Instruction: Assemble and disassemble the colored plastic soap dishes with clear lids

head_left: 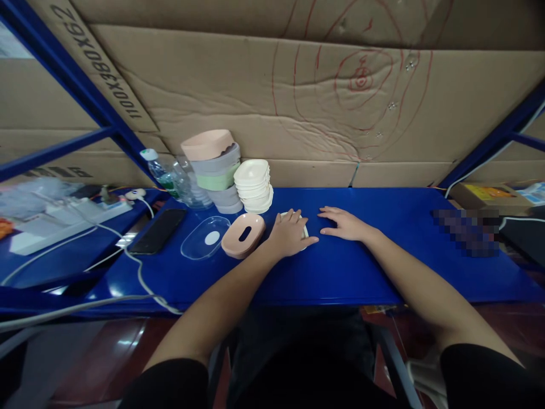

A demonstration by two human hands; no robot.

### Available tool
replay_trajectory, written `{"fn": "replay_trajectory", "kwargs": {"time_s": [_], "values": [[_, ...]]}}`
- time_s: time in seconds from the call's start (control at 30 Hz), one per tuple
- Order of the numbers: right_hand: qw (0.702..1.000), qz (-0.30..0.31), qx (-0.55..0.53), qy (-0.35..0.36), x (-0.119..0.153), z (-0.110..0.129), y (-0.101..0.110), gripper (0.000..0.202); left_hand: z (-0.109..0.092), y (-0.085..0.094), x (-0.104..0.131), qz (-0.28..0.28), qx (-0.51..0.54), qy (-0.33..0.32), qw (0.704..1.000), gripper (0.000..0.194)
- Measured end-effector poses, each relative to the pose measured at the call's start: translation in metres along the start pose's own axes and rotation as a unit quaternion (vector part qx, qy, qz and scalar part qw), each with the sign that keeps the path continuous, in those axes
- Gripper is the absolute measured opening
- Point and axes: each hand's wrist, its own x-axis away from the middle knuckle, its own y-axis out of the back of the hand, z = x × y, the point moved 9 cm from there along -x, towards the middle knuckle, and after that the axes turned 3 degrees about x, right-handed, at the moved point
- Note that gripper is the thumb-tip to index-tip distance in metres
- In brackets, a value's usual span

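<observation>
My left hand [290, 234] lies flat, fingers stretched, over a cream-coloured piece [305, 232] that it mostly covers. Only the piece's right edge and a bit at the top show. To the right, my right hand [344, 224] is open with nothing in it, at or just above the blue table. Left of my left hand sits a pink oval box [243, 235] with a slot in its top. Beside that box is a clear oval lid [201, 241] with a white round spot. Behind them rises a stack of cream pieces [253, 182].
A stack of pink, grey and green containers [218, 175] stands at the back left beside a plastic bottle [157, 167]. A black phone [159, 231] and white cables [140, 272] lie at left. Cardboard [213, 79] walls the back. A pixelated dark object [466, 232] is at right.
</observation>
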Motion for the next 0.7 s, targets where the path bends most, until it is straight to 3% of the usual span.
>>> {"fn": "replay_trajectory", "kwargs": {"time_s": [0.33, 0.7], "values": [[1.000, -0.015, 0.009, 0.007, -0.0035, 0.0015, 0.0042, 0.065, -0.0057, -0.0006, -0.0003, -0.020, 0.019, -0.041, 0.999, 0.076], [1.000, 0.014, 0.006, 0.005, 0.0009, 0.0048, 0.0018, 0.070, -0.0050, -0.0032, 0.0011, 0.027, 0.017, -0.039, 0.999, 0.079]]}}
